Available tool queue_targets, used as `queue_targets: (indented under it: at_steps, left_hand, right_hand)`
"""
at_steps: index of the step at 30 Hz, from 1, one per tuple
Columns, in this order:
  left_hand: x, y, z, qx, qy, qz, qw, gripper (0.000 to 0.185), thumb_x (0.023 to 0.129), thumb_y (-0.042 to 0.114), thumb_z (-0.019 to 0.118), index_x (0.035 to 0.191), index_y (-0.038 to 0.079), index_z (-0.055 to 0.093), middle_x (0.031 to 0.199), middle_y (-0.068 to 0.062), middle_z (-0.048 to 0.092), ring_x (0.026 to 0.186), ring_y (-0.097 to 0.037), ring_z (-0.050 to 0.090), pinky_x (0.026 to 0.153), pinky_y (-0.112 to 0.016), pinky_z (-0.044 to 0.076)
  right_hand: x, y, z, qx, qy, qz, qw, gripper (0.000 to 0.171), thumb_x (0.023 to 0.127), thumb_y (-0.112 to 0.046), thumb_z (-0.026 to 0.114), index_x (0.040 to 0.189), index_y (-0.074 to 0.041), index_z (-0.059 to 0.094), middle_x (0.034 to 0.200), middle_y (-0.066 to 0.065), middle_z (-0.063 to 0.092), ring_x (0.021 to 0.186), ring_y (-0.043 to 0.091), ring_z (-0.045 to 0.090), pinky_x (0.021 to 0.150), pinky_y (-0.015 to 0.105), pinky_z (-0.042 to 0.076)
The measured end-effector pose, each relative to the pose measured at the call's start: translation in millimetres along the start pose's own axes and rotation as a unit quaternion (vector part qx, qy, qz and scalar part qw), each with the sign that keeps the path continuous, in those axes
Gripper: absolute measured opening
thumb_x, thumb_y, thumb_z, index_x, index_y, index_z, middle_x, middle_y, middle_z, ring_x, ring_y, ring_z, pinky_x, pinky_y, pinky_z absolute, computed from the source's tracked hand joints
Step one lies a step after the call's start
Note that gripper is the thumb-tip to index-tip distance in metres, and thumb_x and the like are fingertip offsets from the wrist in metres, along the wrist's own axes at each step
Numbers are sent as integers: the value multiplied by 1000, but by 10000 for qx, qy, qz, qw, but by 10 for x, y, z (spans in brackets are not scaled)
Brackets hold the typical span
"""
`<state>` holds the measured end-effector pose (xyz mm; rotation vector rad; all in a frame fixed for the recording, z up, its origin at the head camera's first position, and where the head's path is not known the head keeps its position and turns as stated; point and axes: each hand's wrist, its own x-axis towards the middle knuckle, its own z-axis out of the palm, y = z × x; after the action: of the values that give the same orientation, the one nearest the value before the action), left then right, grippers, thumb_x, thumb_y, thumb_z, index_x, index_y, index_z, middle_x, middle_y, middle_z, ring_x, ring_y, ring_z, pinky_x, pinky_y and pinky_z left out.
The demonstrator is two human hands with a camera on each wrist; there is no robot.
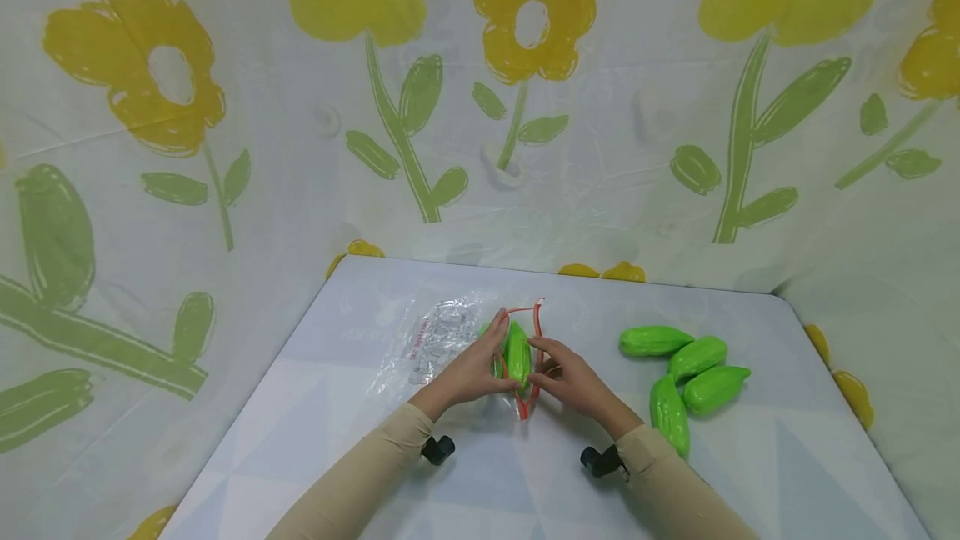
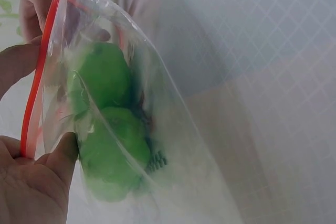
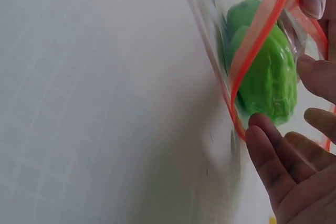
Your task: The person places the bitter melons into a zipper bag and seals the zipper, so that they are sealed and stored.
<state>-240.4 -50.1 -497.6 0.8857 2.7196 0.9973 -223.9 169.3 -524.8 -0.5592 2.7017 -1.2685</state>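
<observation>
A clear zip bag (image 1: pixel 442 336) with a red zip strip (image 1: pixel 534 317) lies on the table, its mouth pulled wide. A green gourd (image 1: pixel 517 354) sits in the mouth, and the left wrist view shows two green gourds (image 2: pixel 107 129) inside the plastic. My left hand (image 1: pixel 501 357) pinches the left rim, thumb (image 2: pixel 65 150) against the film by the red strip (image 2: pixel 32 103). On the opposite side, my right hand (image 1: pixel 542 361) holds the rim. In the right wrist view its fingers (image 3: pixel 278 166) lie beside the red strip (image 3: pixel 257 51) and the gourd (image 3: pixel 268 72).
Several loose green gourds (image 1: pixel 693 377) lie in a cluster on the table's right side. The pale table (image 1: pixel 315 407) has a rounded far right corner, with flower-print sheeting (image 1: pixel 525 107) hung close behind and at both sides.
</observation>
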Motion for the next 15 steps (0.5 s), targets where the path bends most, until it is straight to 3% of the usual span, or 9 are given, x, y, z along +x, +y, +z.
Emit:
queue_targets:
  at_steps: [15]
  left_hand:
    - [8,2,9,-160,-20,-194,9997,111,71,39,79,151,14,5,156,4,-4,141,-17,12,109,-40,28]
  right_hand:
    - [-153,54,-184,-110,143,593,9981,52,86,-28,67,135,-27,48,130,-1,52,95,11,59,81,34,52]
